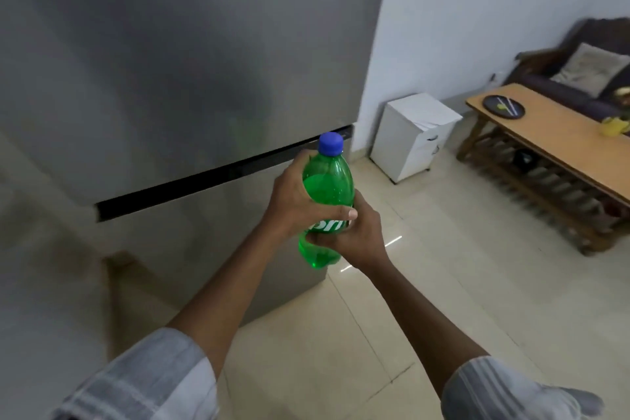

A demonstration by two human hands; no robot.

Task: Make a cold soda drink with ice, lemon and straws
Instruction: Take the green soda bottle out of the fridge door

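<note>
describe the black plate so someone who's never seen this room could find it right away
Look right to the long wooden coffee table before the dark sofa. The black plate lies at its far end. Unlike the yellow cup nearer along, it is flat, round and carries pale straws.

Both forearms are bare, the hands (293, 204) ungloved, with no rings or watch visible. Pale grey sleeves (150, 382) with faint lighter stripes are pushed up toward the elbows, at 7 and 5 o'clock.

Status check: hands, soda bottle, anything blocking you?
Both hands, left and right, have a grip on green soda bottle. Blue cap on. Fridge shut. Nothing blocking.
</note>
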